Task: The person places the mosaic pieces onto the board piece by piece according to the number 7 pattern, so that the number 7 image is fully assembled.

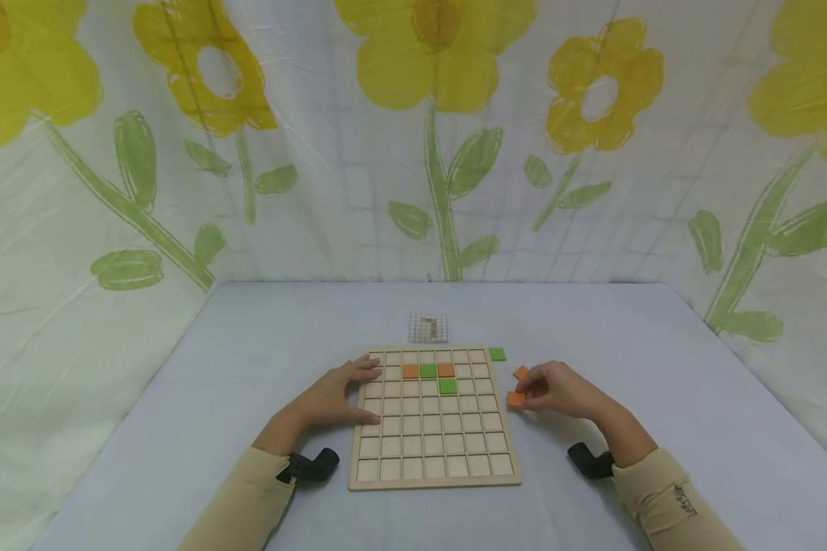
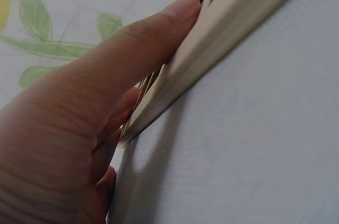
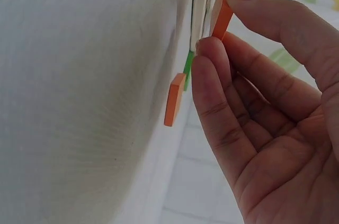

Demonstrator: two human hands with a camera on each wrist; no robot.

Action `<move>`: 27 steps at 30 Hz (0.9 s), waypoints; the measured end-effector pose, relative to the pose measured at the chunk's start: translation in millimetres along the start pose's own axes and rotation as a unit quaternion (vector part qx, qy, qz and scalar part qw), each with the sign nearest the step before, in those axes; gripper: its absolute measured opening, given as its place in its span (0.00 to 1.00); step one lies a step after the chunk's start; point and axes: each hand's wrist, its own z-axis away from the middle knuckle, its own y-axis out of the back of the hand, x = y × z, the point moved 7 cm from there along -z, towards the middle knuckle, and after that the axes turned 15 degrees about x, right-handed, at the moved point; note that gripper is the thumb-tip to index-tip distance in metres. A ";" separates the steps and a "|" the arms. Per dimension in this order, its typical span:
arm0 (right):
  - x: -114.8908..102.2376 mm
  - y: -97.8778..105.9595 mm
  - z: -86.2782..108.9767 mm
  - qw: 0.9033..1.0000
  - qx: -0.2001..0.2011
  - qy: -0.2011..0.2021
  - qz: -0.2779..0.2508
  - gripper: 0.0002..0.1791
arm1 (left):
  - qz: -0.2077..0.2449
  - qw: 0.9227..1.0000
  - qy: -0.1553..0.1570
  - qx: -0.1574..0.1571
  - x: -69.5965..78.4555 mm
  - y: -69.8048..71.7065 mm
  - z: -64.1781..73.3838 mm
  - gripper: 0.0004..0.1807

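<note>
An orange tile was pinched in the right hand, just right of a wooden board; the left hand, thumb and fingers spread wide, rested on the board's left edge; four tiles sat in its squares; a gridded card lay beyond.

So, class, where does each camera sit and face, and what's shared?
Head: on the head, facing forward and down at the board; left hand, right hand and sleeves show.
Left wrist: on that wrist, facing the board's edge; left hand shows.
Right wrist: on that wrist, facing the pinched orange tile; right hand shows.
Shared: head and right wrist show that tile.
</note>
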 end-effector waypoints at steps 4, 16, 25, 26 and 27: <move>-1.0 0.3 -2.8 1.000 0.006 0.002 0.011 0.10 | 0.001 1.000 0.000 -0.001 0.2 -0.2 0.2 0.48; -10.9 -3.3 -13.6 1.000 -0.007 0.011 0.008 0.10 | 0.000 1.000 -0.003 0.001 1.5 0.1 0.0 0.48; -23.1 -7.9 -24.9 1.000 -0.014 0.016 0.007 0.11 | -0.003 1.000 0.001 0.001 2.2 0.6 0.6 0.48; -23.9 -8.5 -26.0 1.000 -0.015 0.015 0.007 0.11 | -0.004 1.000 0.001 0.001 2.2 0.7 0.7 0.48; -24.9 -9.3 -26.8 1.000 -0.016 0.014 0.006 0.11 | -0.004 1.000 0.001 0.001 2.3 0.7 0.7 0.48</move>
